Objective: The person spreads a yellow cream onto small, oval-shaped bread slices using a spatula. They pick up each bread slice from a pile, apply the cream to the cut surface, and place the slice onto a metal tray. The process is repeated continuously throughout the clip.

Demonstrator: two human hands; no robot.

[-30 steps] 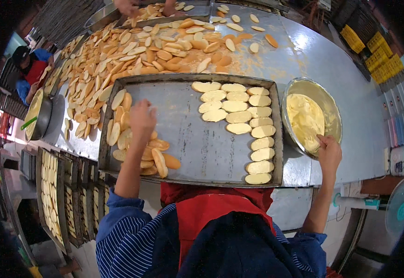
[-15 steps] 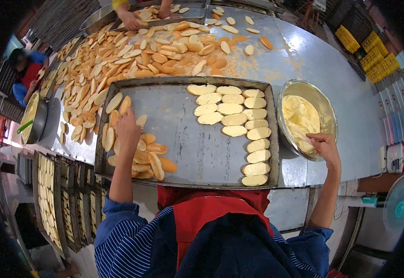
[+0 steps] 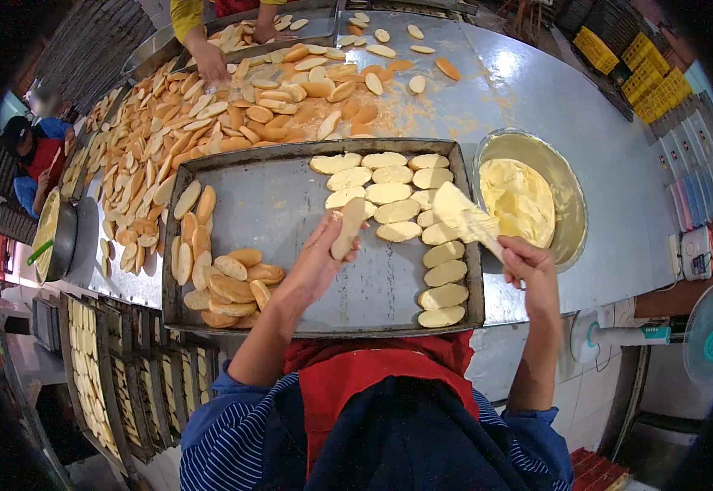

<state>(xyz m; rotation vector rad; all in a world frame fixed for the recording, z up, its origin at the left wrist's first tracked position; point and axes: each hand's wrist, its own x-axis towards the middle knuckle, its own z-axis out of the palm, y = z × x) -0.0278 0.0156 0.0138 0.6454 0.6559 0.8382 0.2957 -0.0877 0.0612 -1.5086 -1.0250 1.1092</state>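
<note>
My left hand (image 3: pixel 321 255) holds a bread slice (image 3: pixel 348 228), an oval half, above the middle of a large metal tray (image 3: pixel 323 331). In my right hand (image 3: pixel 528 266) is a spatula (image 3: pixel 485 235), its blade loaded with pale yellow cream (image 3: pixel 457 207), raised over the tray's right side. Cream-covered bread slices (image 3: pixel 388 193) lie in rows along the tray's right part. Plain bread halves (image 3: pixel 231 288) are piled at its left end. Just right of the tray, a metal bowl (image 3: pixel 574 232) contains more of the cream.
A big heap of bread halves (image 3: pixel 233 114) covers the table's far left. Across the table, a person's hand (image 3: pixel 209 61) reaches into it. At left stand another bowl (image 3: pixel 66 221) with a green handle and racked filled trays (image 3: pixel 93 360). A fan (image 3: pixel 710 334) stands at lower right.
My left hand has moved right from the plain pile and now holds a bread slice. My right hand has lifted the spatula, loaded with cream, out of the bowl and leftward over the tray.
</note>
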